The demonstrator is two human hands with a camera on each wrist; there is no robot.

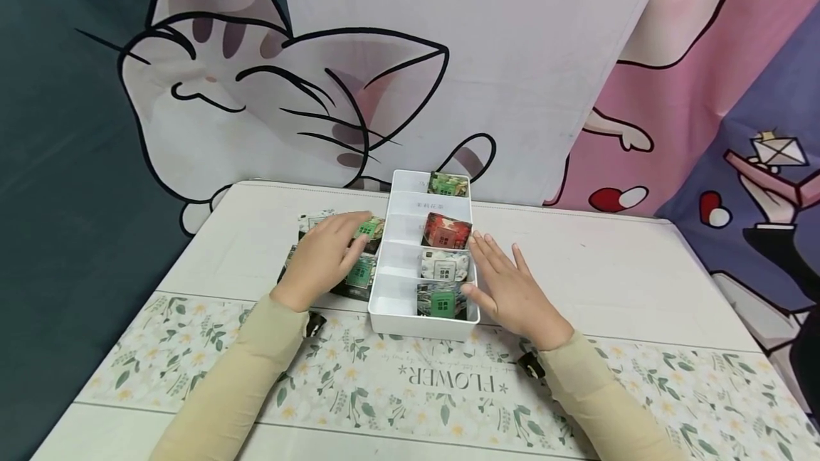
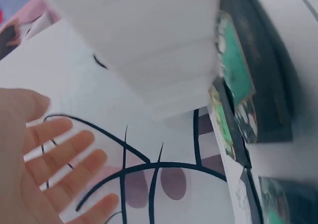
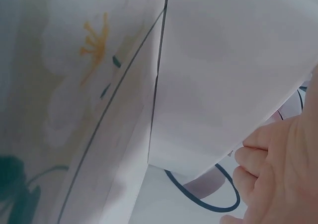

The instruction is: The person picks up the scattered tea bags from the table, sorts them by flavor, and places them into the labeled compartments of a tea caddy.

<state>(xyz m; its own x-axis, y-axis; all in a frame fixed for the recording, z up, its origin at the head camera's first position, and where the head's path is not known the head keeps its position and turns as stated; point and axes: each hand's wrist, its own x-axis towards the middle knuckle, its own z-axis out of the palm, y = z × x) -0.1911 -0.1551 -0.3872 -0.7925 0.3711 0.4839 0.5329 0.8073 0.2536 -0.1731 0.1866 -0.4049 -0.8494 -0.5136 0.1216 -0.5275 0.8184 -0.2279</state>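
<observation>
A white divided box [image 1: 416,326] stands mid-table with small printed sachets along its right side. A green-labelled sachet [image 1: 448,183] is at the back, a red one [image 1: 446,231] further forward, then a whitish one [image 1: 445,266] and a dark one with a green label [image 1: 442,302] at the front. My left hand [image 1: 323,255] is over the loose sachets [image 1: 359,274] left of the box, its fingers extended and holding nothing in the left wrist view. With fingers outstretched, my right hand [image 1: 512,294] lies along the box's right rim; the right wrist view shows its fingertips at the box's edge.
Several loose sachets lie beside the box's left wall, partly hidden under my left hand. A floral strip [image 1: 448,383] with the word FLOWER crosses the white table [image 1: 615,269]. Behind the table hangs a cartoon cat backdrop [image 1: 525,55].
</observation>
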